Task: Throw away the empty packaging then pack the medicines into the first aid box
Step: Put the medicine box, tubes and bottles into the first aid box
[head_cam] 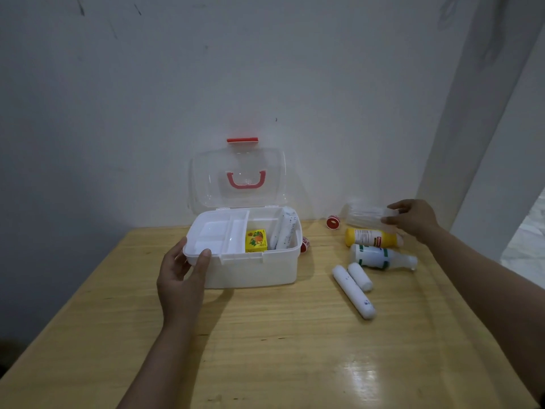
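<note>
A white first aid box (250, 270) stands open at the table's back middle, its clear lid with a red handle (246, 180) leaning on the wall. Inside lie a white divider tray (218, 231), a small yellow box (256, 241) and a white roll (284, 228). My left hand (180, 276) grips the box's front left corner. My right hand (413, 218) holds the end of a clear plastic packet (364, 215) at the back right. Below it lie a yellow bottle (373, 238), a white bottle with green bands (380, 257) and two white rolls (352, 292), (360, 276).
The wooden table (265, 349) stands against a white wall. One red-and-white tape roll (333, 222) lies near the wall, another (305, 244) touches the box's right side. A white pillar (472, 128) rises at the right.
</note>
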Motion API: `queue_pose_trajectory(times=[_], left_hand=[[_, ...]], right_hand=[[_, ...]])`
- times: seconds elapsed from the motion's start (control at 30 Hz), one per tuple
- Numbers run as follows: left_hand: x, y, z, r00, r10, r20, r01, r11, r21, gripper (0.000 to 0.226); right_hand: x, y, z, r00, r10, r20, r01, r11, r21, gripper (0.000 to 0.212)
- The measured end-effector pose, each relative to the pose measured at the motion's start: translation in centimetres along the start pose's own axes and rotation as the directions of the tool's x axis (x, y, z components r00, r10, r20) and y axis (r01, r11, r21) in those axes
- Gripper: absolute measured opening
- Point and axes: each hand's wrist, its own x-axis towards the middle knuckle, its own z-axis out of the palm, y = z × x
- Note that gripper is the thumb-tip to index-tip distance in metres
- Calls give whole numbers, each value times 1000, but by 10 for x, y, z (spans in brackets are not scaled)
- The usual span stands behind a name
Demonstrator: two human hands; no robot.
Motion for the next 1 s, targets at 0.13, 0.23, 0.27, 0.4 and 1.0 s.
queue_pose_trajectory(times=[0.13,0.23,0.27,0.4,1.0], left_hand=[[-1,0,0,1000,-8,7,8,1000,-6,48],[-1,1,0,1000,-12,-2,12,1000,5,47],[-1,2,0,1000,-13,-7,13,1000,8,47],[-1,2,0,1000,-8,-11,8,1000,30,48],[2,3,-2,998,-63,6,63,998,23,47]], right_hand=[[-14,-17,-8,981,-156,-114,163,985,50,41],[-27,-34,-15,961,-232,-150,251,959,128,38],[-34,-41,-17,951,-272,-145,291,948,131,37],[-69,-77,-18,878,-461,-128,474,874,105,35],[-138,-153,58,531,-800,277,831,556,10,25]])
